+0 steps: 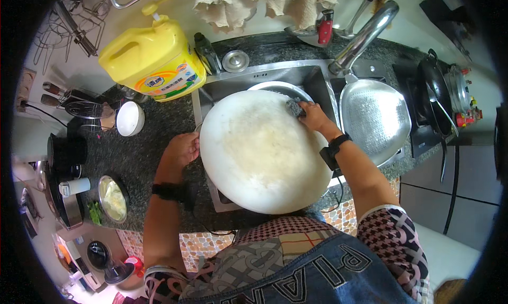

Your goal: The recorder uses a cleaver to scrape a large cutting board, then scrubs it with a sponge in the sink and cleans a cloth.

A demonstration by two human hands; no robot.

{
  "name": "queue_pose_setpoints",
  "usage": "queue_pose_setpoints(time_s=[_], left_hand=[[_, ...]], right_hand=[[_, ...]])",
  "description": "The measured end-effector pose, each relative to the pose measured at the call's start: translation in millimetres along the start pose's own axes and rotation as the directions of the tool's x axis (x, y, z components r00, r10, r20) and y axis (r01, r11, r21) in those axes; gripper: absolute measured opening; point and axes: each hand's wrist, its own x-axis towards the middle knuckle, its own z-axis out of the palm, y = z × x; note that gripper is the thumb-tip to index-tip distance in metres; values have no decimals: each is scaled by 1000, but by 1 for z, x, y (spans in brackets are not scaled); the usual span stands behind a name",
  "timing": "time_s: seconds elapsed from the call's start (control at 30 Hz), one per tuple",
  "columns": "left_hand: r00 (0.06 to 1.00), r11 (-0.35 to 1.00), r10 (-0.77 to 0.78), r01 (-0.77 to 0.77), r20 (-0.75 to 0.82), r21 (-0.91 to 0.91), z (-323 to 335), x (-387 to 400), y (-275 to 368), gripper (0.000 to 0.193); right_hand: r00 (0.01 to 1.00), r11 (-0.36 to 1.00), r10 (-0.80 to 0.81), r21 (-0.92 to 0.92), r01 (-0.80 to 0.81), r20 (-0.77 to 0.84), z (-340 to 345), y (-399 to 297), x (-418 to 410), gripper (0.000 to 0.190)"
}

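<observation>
A large round pan or wok (262,153), whitish and stained brown in the middle, rests tilted over the steel sink (321,82). At its left edge my left hand (184,148) grips what seems to be a small handle, mostly hidden by the fingers. My right hand (315,117) holds a dark grey scouring pad (295,107) against the upper right of the pan's surface. Behind the pan, a metal basin (283,86) shows partly inside the sink. The chrome faucet (365,38) arches over the sink's right side.
A yellow detergent jug (152,60) and a steel drain strainer (235,61) stand behind the sink. To the left are a white bowl (130,119) and a metal bowl of pale food (114,199). A perforated metal pan (375,119) lies at the right, before a black wok (434,92).
</observation>
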Motion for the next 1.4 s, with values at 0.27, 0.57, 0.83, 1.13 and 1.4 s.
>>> queue_pose_setpoints(time_s=[0.27,0.57,0.83,1.13,1.4], left_hand=[[979,938,195,-168,61,-303,13,-44,-8,20],[861,874,484,-467,-157,135,87,-172,2,18],[832,836,454,-521,-320,-170,52,-200,-16,11],[821,867,381,-477,-426,-145,44,-187,-31,5],[814,870,398,-482,-422,-109,39,-183,-31,5]], right_hand=[[996,951,63,299,-78,58,-28,11,-10,45],[991,739,103,660,-137,91,-21,18,-10,35],[973,987,-39,-164,1,-228,76,16,16,36],[979,972,15,228,-62,201,23,-9,18,43],[869,775,-462,397,492,-175,1,-153,-31,60]])
